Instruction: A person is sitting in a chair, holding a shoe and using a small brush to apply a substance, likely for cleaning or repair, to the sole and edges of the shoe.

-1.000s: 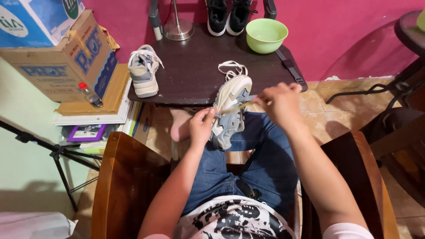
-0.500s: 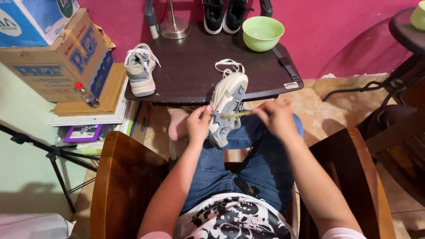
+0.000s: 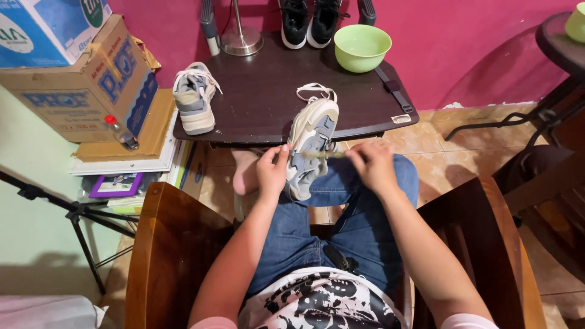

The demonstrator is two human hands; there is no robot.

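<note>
A grey and cream sneaker (image 3: pixel 312 137) rests sole-side toward me on my knee, its toe pointing at the dark low table (image 3: pixel 268 103). My left hand (image 3: pixel 272 172) grips the sneaker's left side. My right hand (image 3: pixel 369 164) holds a thin brush or stick (image 3: pixel 322 155) laid across the shoe. The matching sneaker (image 3: pixel 192 97) stands upright on the table's left part.
A green bowl (image 3: pixel 362 46) and a pair of black shoes (image 3: pixel 308 22) sit at the table's back by a metal stand base (image 3: pixel 241 42). Cardboard boxes (image 3: pixel 79 79) and a small bottle (image 3: pixel 120 133) are stacked at left. Wooden chair arms (image 3: pixel 159 244) flank my legs. A tripod leg (image 3: pixel 73 213) stands lower left.
The sneaker and both hands have shifted slightly lower and nearer my lap. The right hand has drawn the thin tool back across the shoe.
</note>
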